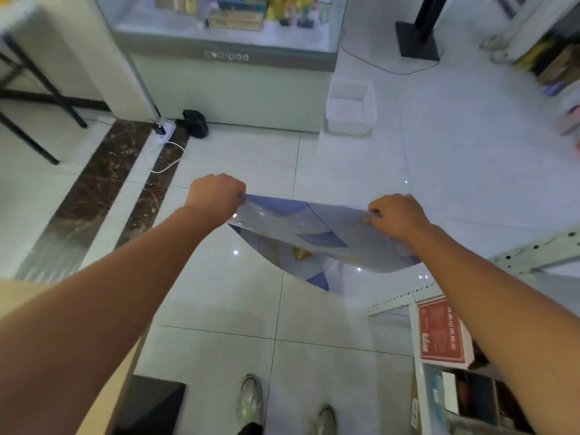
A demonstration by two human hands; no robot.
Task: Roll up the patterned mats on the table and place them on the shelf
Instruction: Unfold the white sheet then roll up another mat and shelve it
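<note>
Both hands clamped on the patterned mat [317, 233]: left hand [216, 196] pinches one corner, right hand [397, 216] the other, mat sagging above the tiled floor [219, 293].

**Glossy tiled floor, with a shelf at its right edge**

The pale, shiny floor [345, 158] has a dark marbled strip [103, 183] crossing its left side. At the strip's far end lie a white power strip [164, 130], a white cable [171, 160] and a small black object [196, 122]. A display counter [232, 86] stands at the far edge, with clear plastic boxes [350, 108] stacked just beside it. A white shelf [420, 372] holds a red box [441, 329].
</note>
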